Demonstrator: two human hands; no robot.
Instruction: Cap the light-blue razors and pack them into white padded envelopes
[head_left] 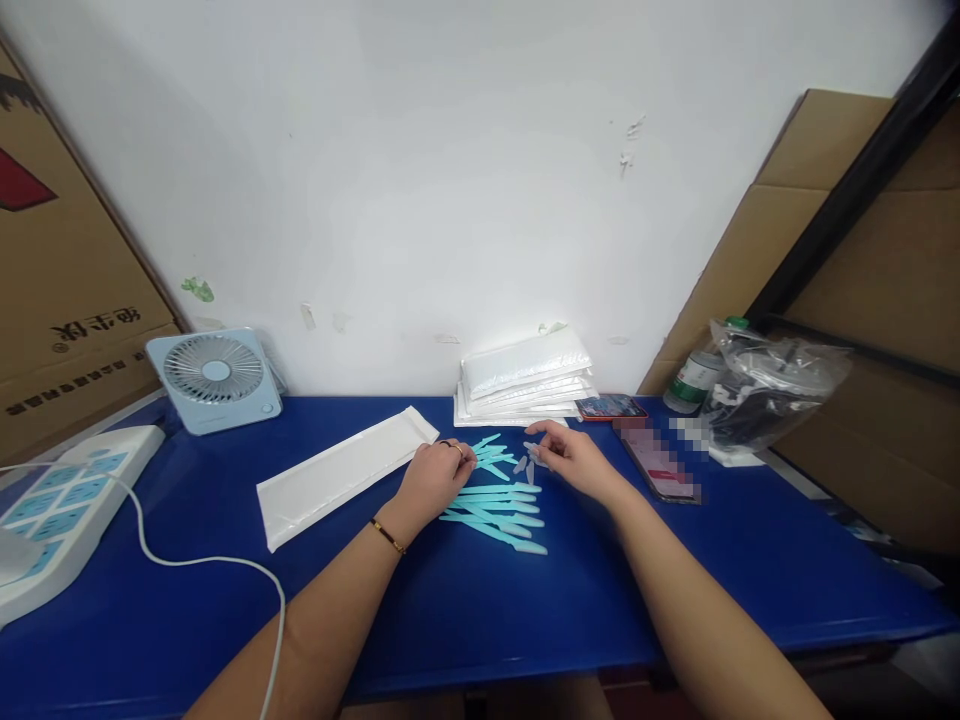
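Note:
Several slim turquoise plastic razors lie in a loose row on the blue table, with more of them just behind. My left hand rests on the table at their left end, fingers curled and pinched at one turquoise piece. My right hand hovers over the small clear caps, fingertips pinched on one clear cap. A long flat white pouch lies left of my left hand.
A stack of white pouches stands by the wall. A small blue fan and a white power strip with its cable sit left. A phone, a bottle and a clear bag lie right.

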